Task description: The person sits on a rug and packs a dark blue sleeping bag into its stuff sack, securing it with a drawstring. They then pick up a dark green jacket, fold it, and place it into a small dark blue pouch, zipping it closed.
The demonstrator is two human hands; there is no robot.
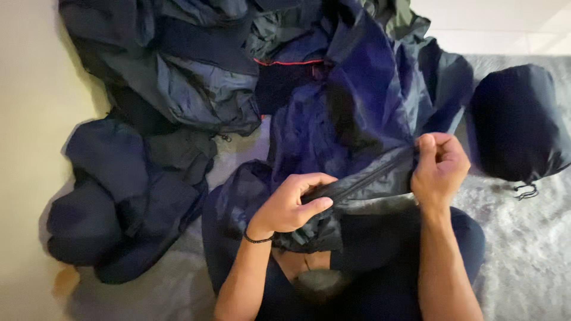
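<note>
I see my left hand (291, 205) pinching one end of a zipper (363, 180) on the jacket (357, 107) over my lap, and my right hand (439, 166) gripping its other end. Farther lie a pile (178, 77) and a bag (517, 122).

Jacket (357, 119) held by both hands: dark navy, purple-blue sheen on upper folds, zipper strip (363, 181) black. Garment heap (178, 77) behind: slate grey-blue and near-black, thin red piping (279, 62) seen at one edge. Stuffed pouch (514, 122): plain navy, black drawcord (526, 190). Wristband (257, 239) on left wrist: black. Rug (529, 249): light grey, fuzzy. Floor (30, 119): cream.
</note>
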